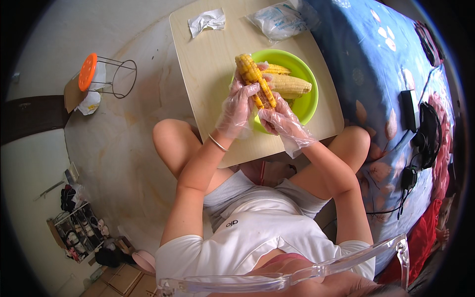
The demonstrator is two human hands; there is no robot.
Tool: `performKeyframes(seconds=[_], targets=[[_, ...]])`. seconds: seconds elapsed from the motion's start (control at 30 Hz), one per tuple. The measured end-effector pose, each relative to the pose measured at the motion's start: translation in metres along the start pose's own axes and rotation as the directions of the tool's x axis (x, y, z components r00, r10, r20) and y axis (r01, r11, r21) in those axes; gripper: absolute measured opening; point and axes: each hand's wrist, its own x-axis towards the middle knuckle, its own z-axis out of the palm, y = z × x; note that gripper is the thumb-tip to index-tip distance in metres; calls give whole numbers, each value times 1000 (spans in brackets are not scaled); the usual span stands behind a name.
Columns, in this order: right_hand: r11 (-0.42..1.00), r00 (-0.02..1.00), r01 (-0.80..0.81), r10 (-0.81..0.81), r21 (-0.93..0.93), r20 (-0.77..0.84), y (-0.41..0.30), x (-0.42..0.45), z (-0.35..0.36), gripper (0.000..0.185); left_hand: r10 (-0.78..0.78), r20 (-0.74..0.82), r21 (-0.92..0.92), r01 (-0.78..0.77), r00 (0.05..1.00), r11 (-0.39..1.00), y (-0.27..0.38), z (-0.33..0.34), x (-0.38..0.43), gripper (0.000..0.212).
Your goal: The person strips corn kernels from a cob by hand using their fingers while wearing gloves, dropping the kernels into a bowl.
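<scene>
Both of my hands wear clear plastic gloves and grip one yellow corn cob [249, 70], held tilted over the left part of a lime-green bowl [314, 83]. My left hand [240, 99] wraps around the cob's middle, with the thumb across the front. At the lower end, my right hand [279, 113] closes around it. Some kernel rows are gone there, and the bare reddish-brown core [265, 97] shows between the remaining rows. Inside the bowl lie a pale corn cob [291, 84] and a yellow cob [278, 69] behind it. My fingers hide part of the bowl's contents.
The bowl stands on a small light-wood table [207, 67] above my bent legs. A crumpled white wrapper [207, 22] and a printed plastic bag [280, 20] lie at its far side. A blue floral bed [356, 81] borders the right; an orange-topped stool [88, 72] is left.
</scene>
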Motion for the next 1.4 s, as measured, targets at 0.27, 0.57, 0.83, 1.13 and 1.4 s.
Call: performKeyframes(seconds=[0.27,0.57,0.83,1.13,1.4], targets=[[1000,1000,-8,9,21,-16,-4,-3,2,56,9,19,-21,-9,1000,1000,4,2,1,56],[999,1000,-8,9,44,-12,-3,-4,6,62,23,-31,38,-22,999,999,-2,-1,-1,53],[1000,999,-12,13,8,-30,3,0,5,43,38,-106,101,-27,994,995,-3,4,-3,53],[992,992,-123,123,8,-26,-1,-1,3,50,18,-61,215,-4,998,977,-4,1,-1,54],[973,972,-227,229,43,-48,-11,-4,7,36,37,19,213,-40,999,976,-7,-5,-1,62]])
